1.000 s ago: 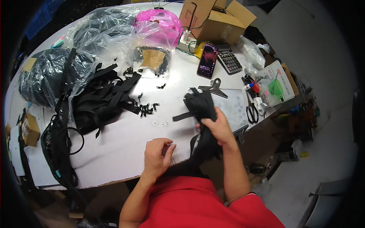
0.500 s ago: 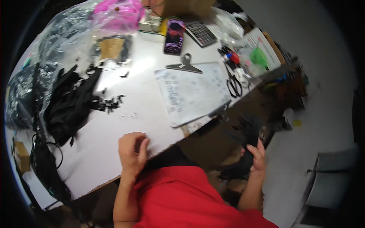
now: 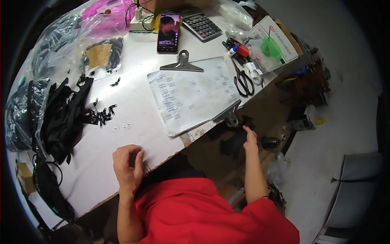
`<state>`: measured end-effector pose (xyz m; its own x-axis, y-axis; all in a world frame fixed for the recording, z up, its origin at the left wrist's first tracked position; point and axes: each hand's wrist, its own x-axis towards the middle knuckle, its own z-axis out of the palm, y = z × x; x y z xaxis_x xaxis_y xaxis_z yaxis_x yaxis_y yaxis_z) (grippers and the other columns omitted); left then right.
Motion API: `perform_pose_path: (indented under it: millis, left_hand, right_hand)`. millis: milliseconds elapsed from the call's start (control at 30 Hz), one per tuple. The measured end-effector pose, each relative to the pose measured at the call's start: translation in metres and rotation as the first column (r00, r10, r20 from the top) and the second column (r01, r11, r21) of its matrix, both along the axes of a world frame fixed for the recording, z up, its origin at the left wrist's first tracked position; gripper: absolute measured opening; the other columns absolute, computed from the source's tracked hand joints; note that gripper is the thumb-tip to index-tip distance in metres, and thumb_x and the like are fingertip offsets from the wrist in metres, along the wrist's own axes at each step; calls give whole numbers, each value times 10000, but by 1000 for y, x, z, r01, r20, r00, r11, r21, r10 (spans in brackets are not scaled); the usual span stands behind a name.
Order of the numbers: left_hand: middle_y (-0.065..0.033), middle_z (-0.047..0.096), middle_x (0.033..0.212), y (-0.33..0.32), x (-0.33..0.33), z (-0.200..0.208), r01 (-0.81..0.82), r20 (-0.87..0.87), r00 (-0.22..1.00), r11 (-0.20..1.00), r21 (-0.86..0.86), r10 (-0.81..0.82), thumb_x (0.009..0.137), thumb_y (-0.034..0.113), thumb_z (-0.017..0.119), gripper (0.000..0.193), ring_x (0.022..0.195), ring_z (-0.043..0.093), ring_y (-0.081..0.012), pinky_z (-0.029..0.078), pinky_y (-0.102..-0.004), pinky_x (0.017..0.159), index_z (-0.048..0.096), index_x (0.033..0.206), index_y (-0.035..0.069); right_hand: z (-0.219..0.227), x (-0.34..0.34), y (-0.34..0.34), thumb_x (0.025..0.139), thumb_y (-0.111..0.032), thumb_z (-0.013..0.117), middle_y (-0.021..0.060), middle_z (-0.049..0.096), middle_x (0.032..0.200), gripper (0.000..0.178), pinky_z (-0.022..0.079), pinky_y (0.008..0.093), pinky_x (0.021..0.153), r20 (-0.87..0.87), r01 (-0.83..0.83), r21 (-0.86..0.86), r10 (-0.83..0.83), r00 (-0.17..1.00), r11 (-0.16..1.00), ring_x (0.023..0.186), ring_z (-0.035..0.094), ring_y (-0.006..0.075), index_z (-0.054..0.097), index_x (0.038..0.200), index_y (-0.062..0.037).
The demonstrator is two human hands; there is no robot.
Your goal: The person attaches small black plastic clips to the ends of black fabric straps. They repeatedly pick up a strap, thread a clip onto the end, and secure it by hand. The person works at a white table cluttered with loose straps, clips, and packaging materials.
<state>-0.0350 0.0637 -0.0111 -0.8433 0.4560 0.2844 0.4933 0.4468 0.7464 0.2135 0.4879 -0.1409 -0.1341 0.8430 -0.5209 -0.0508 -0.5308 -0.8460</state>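
Head view: right hand (image 3: 248, 136) is seen lowered beside the table (image 3: 134, 81), fingers on black fabric (image 3: 235, 140) below the edge, grip not discernible. Left hand (image 3: 128, 164), loosely curled, remains at the table edge. Since the earlier frame, the view has shifted.

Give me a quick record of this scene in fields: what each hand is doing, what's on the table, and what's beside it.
left hand: left hand rests curled on the white table, near its front edge
right hand: right hand reaches below the table edge, touching black fabric; grip unclear
paper: printed sheet with a metal clip at top and another at its lower corner
left side: pile of black straps, small black clips
far side: phone, calculator, scissors
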Motion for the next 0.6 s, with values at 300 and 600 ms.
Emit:
perform_pose_path:
  millis: [300,600]
  left_hand:
    - [-80,661,884,7,-3,3,16,-5,1000,1000,21,-16,814,48,714,111,822,592,-267,428,-360,784,648,902,62]
    - [-80,665,878,-2,-8,-4,49,-16,999,996,80,-48,808,70,723,120,801,593,-277,424,-366,766,652,905,68]
  right_hand:
    - [-98,28,72,833,-270,723,90,623,882,398,422,394,575,480,-30,-144,96,872,989,704,551,202,641,1147,-39]
    - [-98,62,-94,853,-57,634,28,616,857,296,475,287,592,600,-723,105,537,593,682,695,566,108,604,1143,-8]
